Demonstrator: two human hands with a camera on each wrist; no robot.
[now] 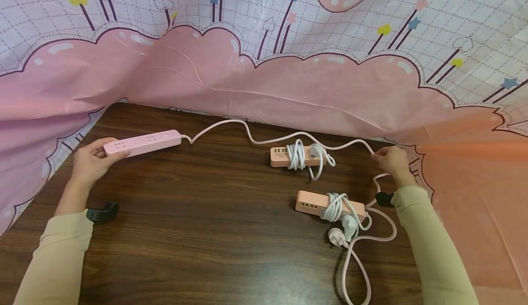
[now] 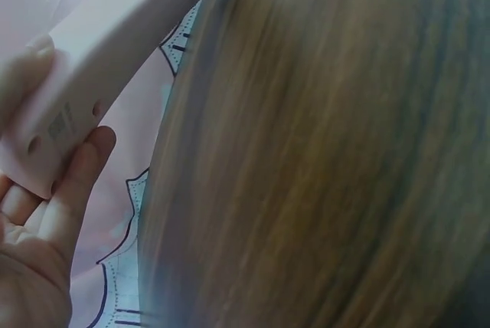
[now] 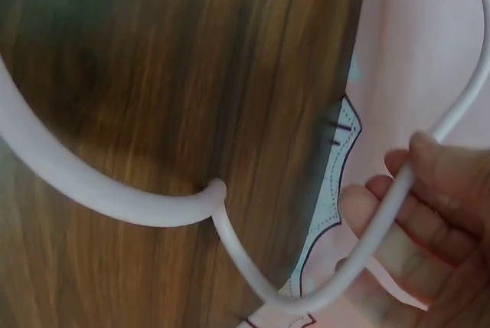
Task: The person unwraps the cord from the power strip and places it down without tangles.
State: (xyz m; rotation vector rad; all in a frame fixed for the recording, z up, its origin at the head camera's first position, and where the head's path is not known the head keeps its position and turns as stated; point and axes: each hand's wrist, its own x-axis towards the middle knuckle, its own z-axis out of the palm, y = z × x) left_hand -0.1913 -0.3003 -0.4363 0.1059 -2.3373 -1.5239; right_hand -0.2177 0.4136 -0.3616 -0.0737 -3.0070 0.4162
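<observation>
Over dark wood [image 1: 206, 213], left grip [image 1: 91, 159] holds pink strip [image 1: 149, 144] by its cordless end; right grip [image 1: 392, 162] pinches the cord [image 1: 231, 121].

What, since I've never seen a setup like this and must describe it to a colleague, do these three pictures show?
No machine here, just a person working bare-handed. The wide picture comes from a camera on the head, looking down; the other two come from one on each wrist. On the dark wooden table lie two peach power strips, each wound with white cord. The left hand holds one end of a pink power strip; the right hand pinches its long pale cord. A patterned cloth rises behind.
</observation>
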